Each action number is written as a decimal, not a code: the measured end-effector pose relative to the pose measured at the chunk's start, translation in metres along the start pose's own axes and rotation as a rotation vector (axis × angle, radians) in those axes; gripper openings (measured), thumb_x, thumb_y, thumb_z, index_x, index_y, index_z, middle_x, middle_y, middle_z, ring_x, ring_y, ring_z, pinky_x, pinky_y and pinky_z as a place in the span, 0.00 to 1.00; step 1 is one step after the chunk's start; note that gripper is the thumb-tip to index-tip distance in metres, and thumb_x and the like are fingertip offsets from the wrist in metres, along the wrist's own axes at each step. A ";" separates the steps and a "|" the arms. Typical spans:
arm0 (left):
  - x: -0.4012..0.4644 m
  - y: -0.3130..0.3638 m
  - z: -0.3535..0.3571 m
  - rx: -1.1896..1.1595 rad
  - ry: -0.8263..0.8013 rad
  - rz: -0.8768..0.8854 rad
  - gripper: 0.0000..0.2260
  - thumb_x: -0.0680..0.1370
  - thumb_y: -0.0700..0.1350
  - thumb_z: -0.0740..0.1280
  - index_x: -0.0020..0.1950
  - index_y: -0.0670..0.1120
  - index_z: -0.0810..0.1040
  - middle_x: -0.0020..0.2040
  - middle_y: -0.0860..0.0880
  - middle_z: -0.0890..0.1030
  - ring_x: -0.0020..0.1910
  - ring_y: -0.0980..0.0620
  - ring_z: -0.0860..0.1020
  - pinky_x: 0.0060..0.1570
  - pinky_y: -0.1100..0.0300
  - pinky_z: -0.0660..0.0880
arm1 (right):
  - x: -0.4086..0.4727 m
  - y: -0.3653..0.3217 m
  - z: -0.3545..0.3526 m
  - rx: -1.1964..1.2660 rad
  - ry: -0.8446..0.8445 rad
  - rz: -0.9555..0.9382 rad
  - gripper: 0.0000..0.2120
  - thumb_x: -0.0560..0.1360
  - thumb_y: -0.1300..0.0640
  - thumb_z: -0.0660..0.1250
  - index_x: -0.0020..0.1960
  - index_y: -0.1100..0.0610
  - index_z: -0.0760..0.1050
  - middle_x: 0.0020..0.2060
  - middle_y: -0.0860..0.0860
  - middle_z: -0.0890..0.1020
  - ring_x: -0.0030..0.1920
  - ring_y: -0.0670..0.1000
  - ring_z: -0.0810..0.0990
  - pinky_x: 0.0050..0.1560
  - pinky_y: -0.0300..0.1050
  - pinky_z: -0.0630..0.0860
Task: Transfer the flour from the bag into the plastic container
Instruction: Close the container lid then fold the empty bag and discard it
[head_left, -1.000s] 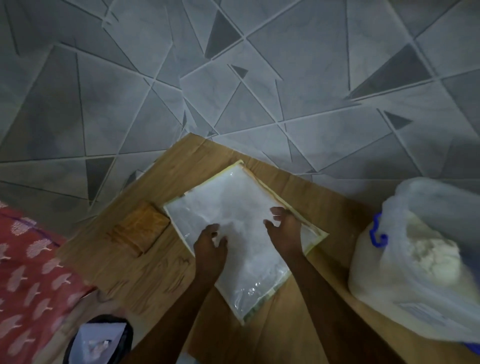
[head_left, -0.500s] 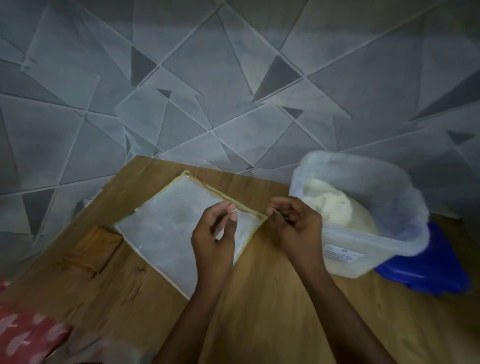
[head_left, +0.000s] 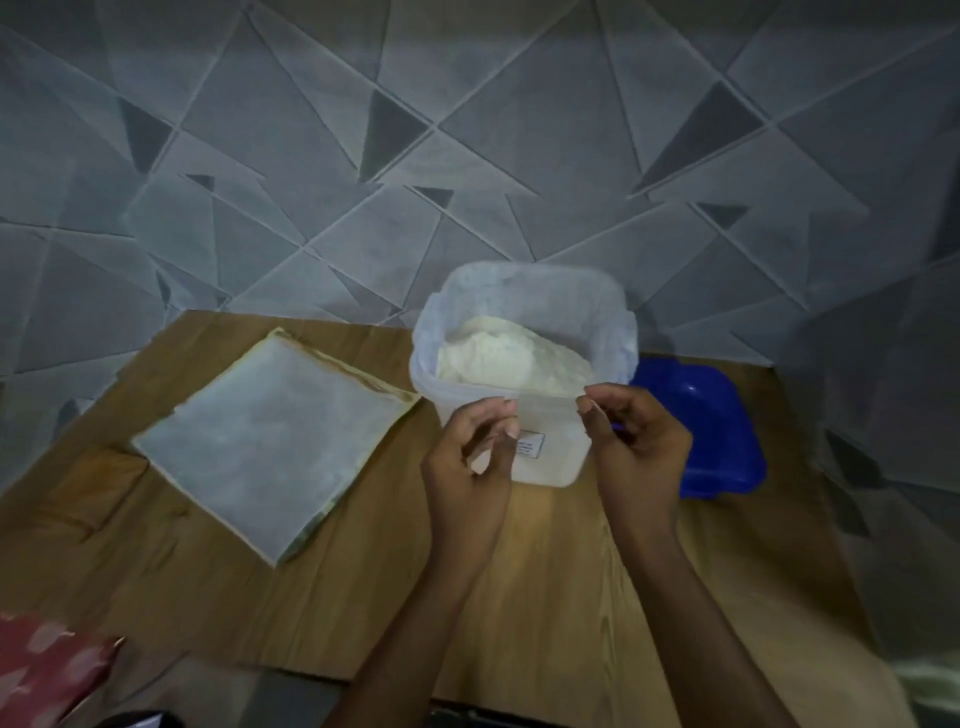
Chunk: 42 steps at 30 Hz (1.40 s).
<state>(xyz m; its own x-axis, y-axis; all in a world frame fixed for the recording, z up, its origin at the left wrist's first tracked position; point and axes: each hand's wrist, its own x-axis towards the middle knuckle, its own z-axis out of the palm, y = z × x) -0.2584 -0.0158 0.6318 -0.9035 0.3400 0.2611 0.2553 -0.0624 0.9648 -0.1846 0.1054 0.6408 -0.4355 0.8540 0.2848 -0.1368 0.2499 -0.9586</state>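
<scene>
A flat, emptied clear plastic bag lies on the wooden table, left of centre. To its right stands the translucent plastic container, lidless, with a mound of pale flour inside. My left hand and my right hand hover side by side in front of the container's near wall. Both have loosely curled fingers and hold nothing. Whether their fingertips touch the container's wall is unclear.
The blue lid lies on the table just right of the container, partly behind my right hand. A red patterned cloth sits at the lower left. A grey geometric-tiled wall backs the table.
Both hands have lifted off the flat bag and moved right to the front of the container. The view has swung right, bringing the container to the centre.
</scene>
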 end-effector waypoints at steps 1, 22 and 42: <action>-0.003 -0.002 0.009 0.011 -0.019 0.008 0.08 0.79 0.37 0.71 0.57 0.44 0.83 0.54 0.53 0.86 0.56 0.55 0.84 0.57 0.58 0.80 | 0.001 0.001 -0.010 -0.008 0.029 -0.008 0.05 0.76 0.67 0.72 0.50 0.60 0.83 0.43 0.51 0.86 0.47 0.49 0.85 0.50 0.41 0.81; -0.031 -0.148 0.186 0.480 -0.430 -0.333 0.35 0.72 0.52 0.74 0.77 0.46 0.66 0.72 0.50 0.72 0.70 0.53 0.71 0.72 0.57 0.67 | 0.087 0.178 -0.174 -0.558 0.071 0.583 0.20 0.72 0.49 0.72 0.63 0.45 0.75 0.65 0.55 0.78 0.66 0.59 0.76 0.68 0.56 0.72; 0.008 -0.146 0.243 0.437 -0.248 -0.295 0.38 0.68 0.64 0.71 0.71 0.44 0.69 0.66 0.42 0.75 0.65 0.42 0.74 0.66 0.43 0.72 | 0.132 0.282 -0.223 -0.378 0.209 0.926 0.49 0.58 0.17 0.64 0.70 0.44 0.72 0.66 0.49 0.77 0.62 0.58 0.78 0.64 0.62 0.74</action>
<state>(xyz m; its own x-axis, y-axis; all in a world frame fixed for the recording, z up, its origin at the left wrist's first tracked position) -0.2189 0.2241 0.4859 -0.8635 0.4975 -0.0827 0.1711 0.4434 0.8799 -0.0823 0.3907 0.4060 -0.0587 0.8386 -0.5415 0.4800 -0.4519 -0.7519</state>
